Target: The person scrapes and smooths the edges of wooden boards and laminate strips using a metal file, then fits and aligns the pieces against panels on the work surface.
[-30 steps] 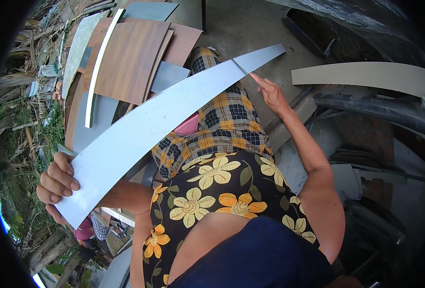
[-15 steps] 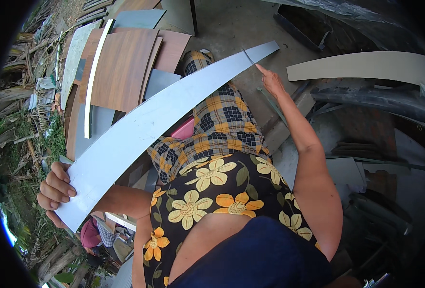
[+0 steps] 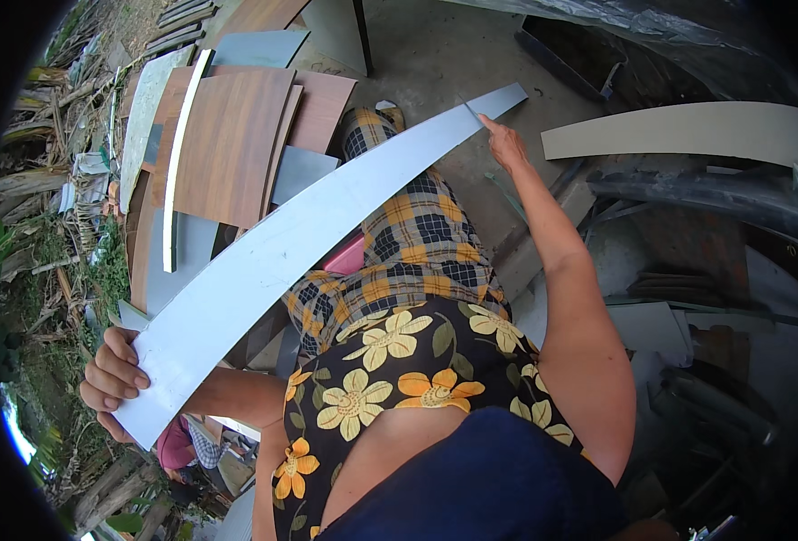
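A long, pale white panel strip (image 3: 264,257) lies slantwise across my lap, from lower left to upper right. My left hand (image 3: 115,377) is closed round its near left end, fingers curled over the edge. Close to the far end, my right hand (image 3: 505,144) is closed on a thin blade (image 3: 474,112) that looks like a knife. The blade lies across the strip's edge; its handle is hidden in my fingers. Beneath the strip, a pink object (image 3: 345,256) shows partly between my legs, beside the checked trousers (image 3: 431,225).
Brown wood-patterned panels (image 3: 237,144) are stacked at left with a narrow cream strip (image 3: 180,162) on top. A beige panel (image 3: 678,131) lies at far right, near a black trough (image 3: 568,56). Another person (image 3: 178,446) is at lower left. Concrete floor (image 3: 453,45) lies ahead.
The near end of the strip and my left hand have shifted slightly right and down in the picture. The blade has moved a little, showing less of its length. Both hands keep their hold.
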Available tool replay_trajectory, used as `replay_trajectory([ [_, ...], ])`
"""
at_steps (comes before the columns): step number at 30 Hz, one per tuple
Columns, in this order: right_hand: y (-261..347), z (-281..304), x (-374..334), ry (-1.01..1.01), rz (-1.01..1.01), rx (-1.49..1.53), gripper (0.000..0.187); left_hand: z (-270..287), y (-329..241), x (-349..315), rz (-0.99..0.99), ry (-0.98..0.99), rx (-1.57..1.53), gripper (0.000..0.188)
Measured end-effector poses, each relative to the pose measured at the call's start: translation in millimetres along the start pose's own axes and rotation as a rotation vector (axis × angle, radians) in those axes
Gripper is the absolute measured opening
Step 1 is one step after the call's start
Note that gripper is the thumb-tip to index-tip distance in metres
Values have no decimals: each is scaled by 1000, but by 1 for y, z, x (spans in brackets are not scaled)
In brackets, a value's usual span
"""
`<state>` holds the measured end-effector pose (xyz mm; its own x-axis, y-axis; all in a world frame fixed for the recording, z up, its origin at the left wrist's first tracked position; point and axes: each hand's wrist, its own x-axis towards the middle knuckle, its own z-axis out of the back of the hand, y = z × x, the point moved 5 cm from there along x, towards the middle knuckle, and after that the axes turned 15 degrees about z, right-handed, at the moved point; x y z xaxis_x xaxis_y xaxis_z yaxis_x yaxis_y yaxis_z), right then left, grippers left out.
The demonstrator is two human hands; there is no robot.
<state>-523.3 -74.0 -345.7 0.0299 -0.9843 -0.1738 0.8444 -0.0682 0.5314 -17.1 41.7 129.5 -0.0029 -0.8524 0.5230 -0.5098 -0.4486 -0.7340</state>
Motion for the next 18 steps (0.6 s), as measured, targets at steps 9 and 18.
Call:
replay_trajectory([
  [9,38,-2,-22,-92,172,139,60,11,-1,1,-3,-59,19,24],
  [18,107,9,-84,-132,364,322,60,9,7,-5,-58,-212,6,28],
])
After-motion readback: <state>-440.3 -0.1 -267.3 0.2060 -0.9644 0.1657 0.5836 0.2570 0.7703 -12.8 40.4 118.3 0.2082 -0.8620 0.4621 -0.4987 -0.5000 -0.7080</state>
